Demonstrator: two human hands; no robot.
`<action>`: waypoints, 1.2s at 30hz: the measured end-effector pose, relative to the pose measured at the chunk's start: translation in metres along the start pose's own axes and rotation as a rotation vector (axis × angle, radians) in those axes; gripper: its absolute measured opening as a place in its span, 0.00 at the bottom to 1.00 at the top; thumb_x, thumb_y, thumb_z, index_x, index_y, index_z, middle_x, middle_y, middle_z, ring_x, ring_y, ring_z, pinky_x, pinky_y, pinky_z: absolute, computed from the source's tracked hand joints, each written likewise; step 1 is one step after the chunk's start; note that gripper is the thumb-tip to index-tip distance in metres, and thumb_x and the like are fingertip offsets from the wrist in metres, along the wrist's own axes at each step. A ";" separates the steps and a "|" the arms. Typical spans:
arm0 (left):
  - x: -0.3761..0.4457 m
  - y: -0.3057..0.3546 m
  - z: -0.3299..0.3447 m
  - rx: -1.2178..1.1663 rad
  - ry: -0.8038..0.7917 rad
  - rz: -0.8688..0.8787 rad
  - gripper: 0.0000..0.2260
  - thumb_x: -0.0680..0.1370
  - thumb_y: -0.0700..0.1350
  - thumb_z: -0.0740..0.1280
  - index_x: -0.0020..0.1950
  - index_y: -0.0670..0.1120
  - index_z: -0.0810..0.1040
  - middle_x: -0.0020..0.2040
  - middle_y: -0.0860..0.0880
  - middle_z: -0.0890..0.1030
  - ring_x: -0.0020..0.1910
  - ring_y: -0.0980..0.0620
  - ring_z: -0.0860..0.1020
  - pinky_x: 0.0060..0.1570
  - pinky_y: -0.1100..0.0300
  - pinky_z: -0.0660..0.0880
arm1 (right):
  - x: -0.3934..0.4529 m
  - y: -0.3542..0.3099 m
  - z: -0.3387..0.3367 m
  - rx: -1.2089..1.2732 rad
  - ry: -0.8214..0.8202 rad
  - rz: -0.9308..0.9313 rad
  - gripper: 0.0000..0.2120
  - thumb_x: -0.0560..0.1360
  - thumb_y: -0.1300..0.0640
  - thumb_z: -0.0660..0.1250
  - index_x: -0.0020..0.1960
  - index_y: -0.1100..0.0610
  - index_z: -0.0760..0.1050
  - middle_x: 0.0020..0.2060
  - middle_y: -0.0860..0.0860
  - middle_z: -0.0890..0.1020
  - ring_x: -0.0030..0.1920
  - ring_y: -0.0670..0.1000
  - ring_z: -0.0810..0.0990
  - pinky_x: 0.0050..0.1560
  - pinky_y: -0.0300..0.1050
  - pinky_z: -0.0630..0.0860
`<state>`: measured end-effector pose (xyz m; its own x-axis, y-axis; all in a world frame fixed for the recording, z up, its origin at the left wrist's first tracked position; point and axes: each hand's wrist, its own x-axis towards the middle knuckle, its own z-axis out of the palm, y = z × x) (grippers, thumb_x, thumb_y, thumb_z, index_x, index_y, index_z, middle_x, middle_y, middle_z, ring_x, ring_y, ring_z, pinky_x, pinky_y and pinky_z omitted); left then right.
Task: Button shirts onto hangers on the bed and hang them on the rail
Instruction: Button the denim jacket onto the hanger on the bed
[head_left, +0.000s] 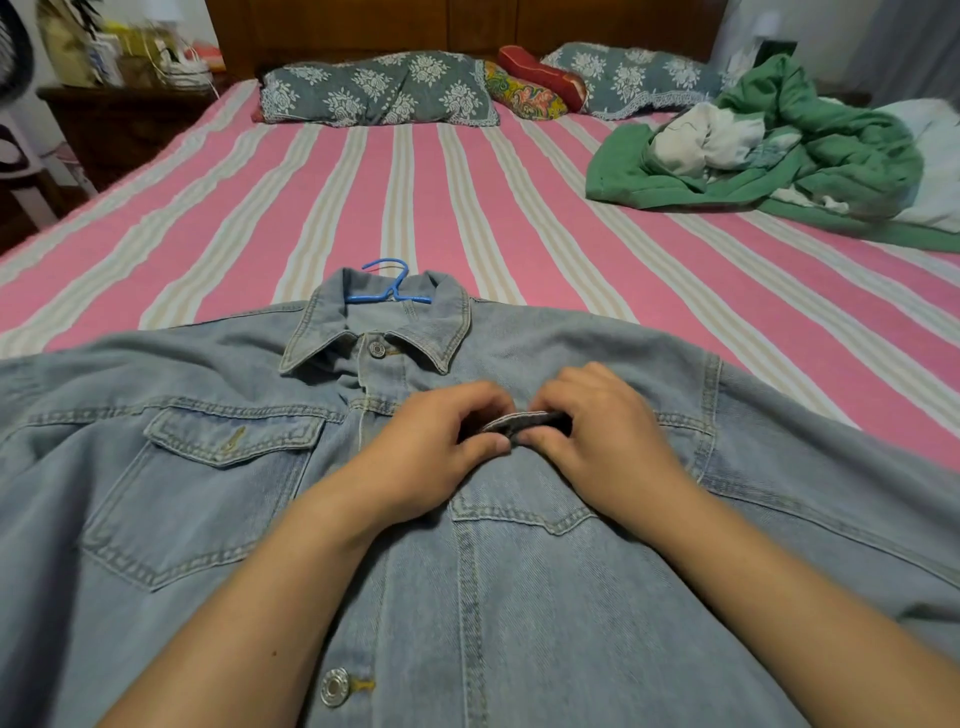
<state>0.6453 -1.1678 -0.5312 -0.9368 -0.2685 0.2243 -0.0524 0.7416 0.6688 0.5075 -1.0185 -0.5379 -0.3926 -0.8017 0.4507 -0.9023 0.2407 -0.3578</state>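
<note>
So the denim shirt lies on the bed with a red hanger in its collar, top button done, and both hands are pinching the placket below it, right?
Not quite: the hanger is blue, not red, as the head view shows. The rest holds: the denim shirt lies on the bed, its top button is done, and the left hand and right hand pinch the placket below it.

Both hands (431, 452) (597, 441) pinch denim shirt (493, 597) placket; blue hanger (389, 286) in collar.

A home bedroom: a wide bed (467, 197) under a pink striped cover, floral pillows (379, 91) against a wooden headboard (363, 26), a cluttered nightstand (119, 119) beside it.
</note>
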 end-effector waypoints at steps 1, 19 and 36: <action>0.000 -0.001 0.003 0.048 0.033 0.037 0.06 0.78 0.43 0.72 0.53 0.49 0.80 0.45 0.56 0.82 0.44 0.58 0.77 0.46 0.62 0.71 | 0.001 0.000 0.000 0.011 0.003 0.001 0.10 0.71 0.45 0.73 0.38 0.47 0.74 0.35 0.41 0.70 0.42 0.49 0.70 0.42 0.46 0.64; 0.005 -0.004 0.020 0.339 0.123 0.061 0.12 0.82 0.52 0.65 0.43 0.53 0.65 0.40 0.58 0.63 0.45 0.50 0.68 0.45 0.54 0.60 | 0.001 0.005 -0.002 0.202 0.069 -0.076 0.04 0.74 0.54 0.72 0.41 0.53 0.80 0.39 0.44 0.77 0.40 0.46 0.77 0.41 0.50 0.76; -0.002 -0.003 0.016 0.213 0.283 0.227 0.02 0.71 0.41 0.69 0.42 0.45 0.77 0.39 0.53 0.76 0.40 0.53 0.73 0.41 0.60 0.69 | 0.004 0.009 -0.009 0.346 -0.114 0.010 0.08 0.76 0.56 0.73 0.54 0.49 0.84 0.43 0.41 0.84 0.46 0.41 0.82 0.50 0.38 0.76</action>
<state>0.6419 -1.1595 -0.5445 -0.8026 -0.2196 0.5546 0.0466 0.9039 0.4252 0.4958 -1.0142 -0.5320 -0.3612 -0.8609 0.3582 -0.7770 0.0656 -0.6260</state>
